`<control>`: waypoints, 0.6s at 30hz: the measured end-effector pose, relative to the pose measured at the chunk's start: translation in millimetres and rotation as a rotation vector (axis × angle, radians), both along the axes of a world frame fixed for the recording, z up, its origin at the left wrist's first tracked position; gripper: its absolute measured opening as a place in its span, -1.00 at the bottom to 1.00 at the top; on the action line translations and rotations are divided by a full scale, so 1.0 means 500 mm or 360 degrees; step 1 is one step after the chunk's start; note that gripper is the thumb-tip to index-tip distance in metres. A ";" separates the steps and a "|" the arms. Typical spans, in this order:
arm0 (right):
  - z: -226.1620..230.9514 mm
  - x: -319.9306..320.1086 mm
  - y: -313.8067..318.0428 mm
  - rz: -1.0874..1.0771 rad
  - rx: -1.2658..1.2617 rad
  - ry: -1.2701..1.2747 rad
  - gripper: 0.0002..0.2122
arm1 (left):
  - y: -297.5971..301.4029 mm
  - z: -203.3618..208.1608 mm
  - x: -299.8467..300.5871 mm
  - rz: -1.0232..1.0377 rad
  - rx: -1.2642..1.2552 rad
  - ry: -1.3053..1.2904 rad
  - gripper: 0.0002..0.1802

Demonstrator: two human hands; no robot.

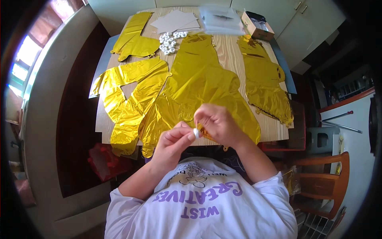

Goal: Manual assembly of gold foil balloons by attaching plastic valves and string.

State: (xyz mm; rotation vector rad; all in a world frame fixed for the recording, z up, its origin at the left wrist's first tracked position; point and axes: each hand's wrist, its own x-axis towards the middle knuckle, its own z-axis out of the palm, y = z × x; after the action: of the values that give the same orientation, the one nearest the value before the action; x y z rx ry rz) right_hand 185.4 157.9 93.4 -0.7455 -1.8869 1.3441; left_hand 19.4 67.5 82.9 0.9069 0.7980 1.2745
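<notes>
My left hand (175, 140) pinches a small white roll (196, 133), which looks like a ribbon spool, between thumb and fingers in front of my chest. Close beside it, my right hand (217, 121) is curled with its fingertips pressed together; a thin gold-orange strip shows below them, but what they grip is too small to make out. Both hands are over the near edge of a large flat gold foil balloon (195, 75). More uninflated gold foil balloons lie at the left (135, 91), far left (135, 36) and right (264, 75).
Several white rolls (168, 43) lie in a cluster on the wooden table (229, 55). Behind them are pale cards (175, 22), clear plastic bags (221, 20) and an open box (256, 27). A wooden chair (338, 183) stands at my right, a red bag (105, 161) below left.
</notes>
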 end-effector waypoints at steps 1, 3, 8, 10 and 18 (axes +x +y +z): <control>-0.011 0.000 -0.016 0.0080 0.0035 -0.0029 -0.87 | 0.006 0.001 -0.003 0.0032 -0.0012 -0.0084 -0.85; -0.024 -0.003 -0.062 0.0272 0.0105 -0.0091 -0.86 | 0.017 -0.006 -0.016 0.0126 -0.0035 -0.0256 -0.85; 0.034 -0.001 -0.026 0.0149 0.0299 -0.0001 -0.82 | 0.009 -0.038 -0.007 0.0035 -0.0154 -0.0143 -0.85; 0.020 -0.002 -0.002 0.0031 0.0162 -0.0102 -0.81 | -0.002 -0.020 0.001 -0.0038 -0.0160 -0.0155 -0.85; -0.010 -0.013 -0.057 -0.0065 0.0403 0.0009 -0.87 | 0.018 -0.020 0.001 0.0261 -0.0290 -0.0312 -0.84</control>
State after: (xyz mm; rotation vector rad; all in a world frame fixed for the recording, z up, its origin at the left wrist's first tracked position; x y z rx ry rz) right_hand 179.1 129.2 88.7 -0.6462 -1.9799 1.0551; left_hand 19.7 76.4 72.9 0.5701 0.8302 1.3843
